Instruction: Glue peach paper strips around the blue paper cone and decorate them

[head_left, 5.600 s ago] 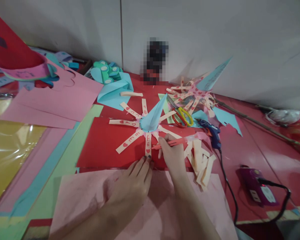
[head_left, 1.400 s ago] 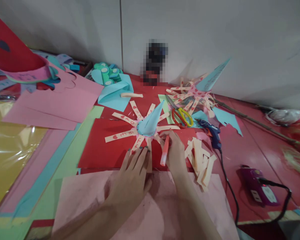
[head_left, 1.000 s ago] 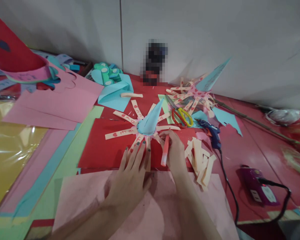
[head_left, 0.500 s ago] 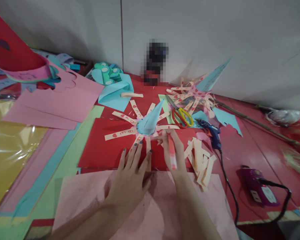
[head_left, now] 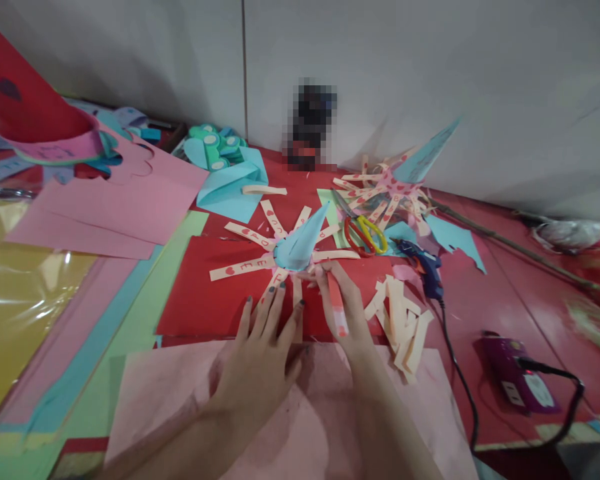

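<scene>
A light blue paper cone (head_left: 303, 241) stands in the middle of a ring of cream paper strips (head_left: 243, 268) marked with red letters and hearts. This piece rests on a red board (head_left: 195, 293). My left hand (head_left: 260, 353) lies spread, its fingertips on the lower strips. My right hand (head_left: 347, 303) is closed round a red-and-white marker pen (head_left: 338, 310), just right of the strips at the cone's base. The pen's tip is hidden by my fingers. Right of that hand lies a pile of blank cream strips (head_left: 403, 327).
Scissors (head_left: 364, 233) with red and yellow handles lie behind, near a blue glue gun (head_left: 423, 267) whose cord runs right, past a purple power box (head_left: 517, 373). A similar finished-looking cone piece (head_left: 410, 173) stands near the wall. Pink paper sheets (head_left: 125, 200) lie left.
My right hand has shifted slightly left and down with the marker pen, nearer the lower right strips. My left hand stays in place.
</scene>
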Demonstrator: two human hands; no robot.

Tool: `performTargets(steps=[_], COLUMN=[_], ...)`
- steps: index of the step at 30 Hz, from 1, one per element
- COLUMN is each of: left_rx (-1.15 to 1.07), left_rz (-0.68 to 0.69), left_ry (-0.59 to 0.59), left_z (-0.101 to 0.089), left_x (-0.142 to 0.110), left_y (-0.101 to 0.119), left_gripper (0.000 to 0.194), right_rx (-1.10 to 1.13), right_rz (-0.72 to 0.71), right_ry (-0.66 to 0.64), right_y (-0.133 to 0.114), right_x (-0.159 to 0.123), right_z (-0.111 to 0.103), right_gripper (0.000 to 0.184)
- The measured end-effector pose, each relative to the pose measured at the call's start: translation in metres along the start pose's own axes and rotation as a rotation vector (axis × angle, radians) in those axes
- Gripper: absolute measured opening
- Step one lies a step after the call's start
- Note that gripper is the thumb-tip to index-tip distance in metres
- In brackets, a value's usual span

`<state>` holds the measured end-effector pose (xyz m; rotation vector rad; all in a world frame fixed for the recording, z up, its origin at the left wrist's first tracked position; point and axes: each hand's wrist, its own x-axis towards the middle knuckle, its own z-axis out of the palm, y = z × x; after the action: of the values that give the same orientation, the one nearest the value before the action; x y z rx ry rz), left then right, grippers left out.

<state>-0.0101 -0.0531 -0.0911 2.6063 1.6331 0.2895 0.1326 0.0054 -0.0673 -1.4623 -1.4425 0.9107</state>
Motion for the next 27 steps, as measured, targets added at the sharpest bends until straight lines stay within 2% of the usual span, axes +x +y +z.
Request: performTargets(steps=[12, 17, 27], left_rx=[0.018, 0.003, 0.01], left_rz=[0.025, 0.014, 0.015], left_ry=[0.013, -0.01, 0.023], left_z=[-0.0004, -0.0019, -0.0003], left_x=[-0.0003, 0.0002, 0.0001], left_y=[-0.0007, -0.0003, -0.0006], left_gripper=[0.052, 0.05, 0.054], right_rx=[0.007, 0.003, 0.004], right_rz=[0.004, 0.011, -0.003], right_ry=[0.012, 0.003, 0.019], right_y=[-0.0057, -0.004, 0.0035], right_x=[-0.0028, -0.0025, -0.0005], right_z=[-0.0012, -0.0007, 0.0011], right_gripper=[0.018, 0.018, 0.019])
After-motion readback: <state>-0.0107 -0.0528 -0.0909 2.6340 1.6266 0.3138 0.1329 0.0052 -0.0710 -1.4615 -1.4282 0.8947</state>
